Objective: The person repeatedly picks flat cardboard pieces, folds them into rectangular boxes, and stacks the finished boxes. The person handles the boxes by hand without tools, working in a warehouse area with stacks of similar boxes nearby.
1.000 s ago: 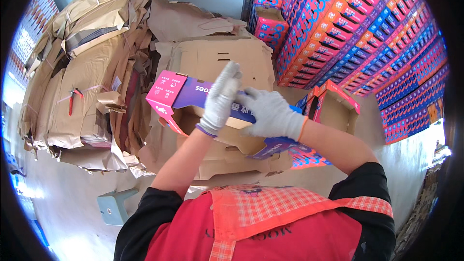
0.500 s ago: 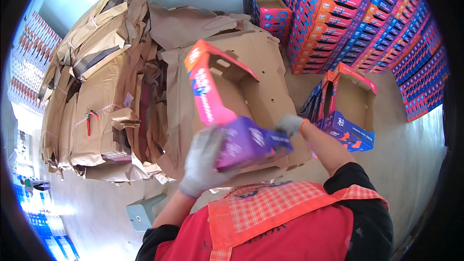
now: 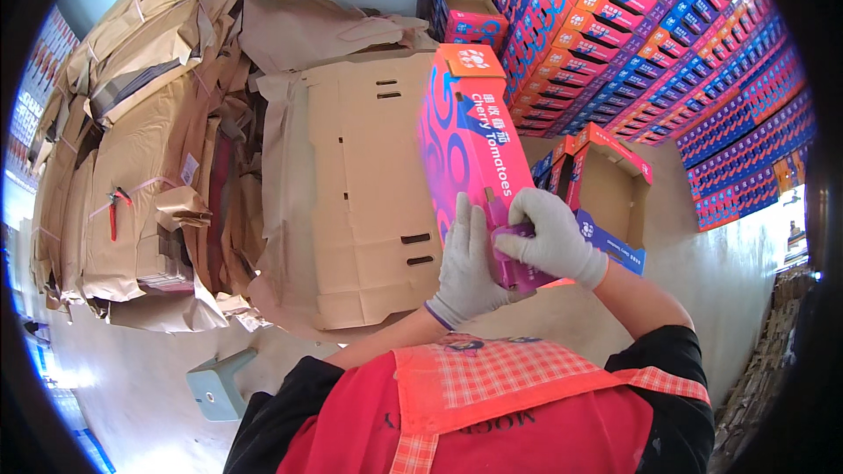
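Note:
A pink, orange and purple cardboard box (image 3: 472,136) is held up in front of me, its printed long side in view and its inside hidden. My left hand (image 3: 467,270), in a grey-white work glove, braces the box's near corner, the long fingers straight and pressed along it. My right hand (image 3: 555,241), gloved alike, is closed with bent fingers on the purple near end of the box. Behind and left of it lies a flat brown cardboard sheet (image 3: 369,158) with cut slots, atop a pile. The box covers part of the pile's right side.
At left stand tied bundles of brown-wrapped cardboard (image 3: 145,193), with red-handled pliers (image 3: 114,211) on one. Another open box (image 3: 615,189) sits on the floor at right. Stacked printed boxes (image 3: 632,44) rise behind. A pale blue-green stool (image 3: 218,386) stands at lower left.
The box has swung to the right and turned so its outer long side shows instead of its open inside. Both hands have come close together at its near end.

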### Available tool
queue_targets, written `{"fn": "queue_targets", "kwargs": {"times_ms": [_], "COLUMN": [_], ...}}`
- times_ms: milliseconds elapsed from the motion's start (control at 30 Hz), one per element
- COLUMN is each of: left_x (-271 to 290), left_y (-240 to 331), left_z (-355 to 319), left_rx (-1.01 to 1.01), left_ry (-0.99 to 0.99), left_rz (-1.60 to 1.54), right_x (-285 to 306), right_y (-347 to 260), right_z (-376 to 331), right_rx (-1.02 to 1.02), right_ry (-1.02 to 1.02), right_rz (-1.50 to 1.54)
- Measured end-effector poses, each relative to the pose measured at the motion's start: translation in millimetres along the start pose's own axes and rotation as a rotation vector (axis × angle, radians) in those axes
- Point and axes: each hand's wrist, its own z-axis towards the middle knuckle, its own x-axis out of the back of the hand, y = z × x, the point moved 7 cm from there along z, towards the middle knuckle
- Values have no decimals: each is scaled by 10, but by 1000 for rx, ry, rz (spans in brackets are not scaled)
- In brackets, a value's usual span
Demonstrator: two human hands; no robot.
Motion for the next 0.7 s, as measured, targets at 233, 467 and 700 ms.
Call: {"fn": "queue_targets", "kwargs": {"times_ms": [233,467,700], "left_x": [-367,488,2016], "left_y": [-309,-151,-988], "left_z": [-263,-192,-1155], "left_rx": [302,108,344], "left_ry": [-314,31,-40], "left_rz": [-324,-196,204], "right_x": [-409,-723,-1333], "right_y": [-178,-780,-627], "right_z": [421,788,635], "right_rx": [322,266,213], "right_ry": [-131,-153,-195], "right_rz": [-265,285,653]}}
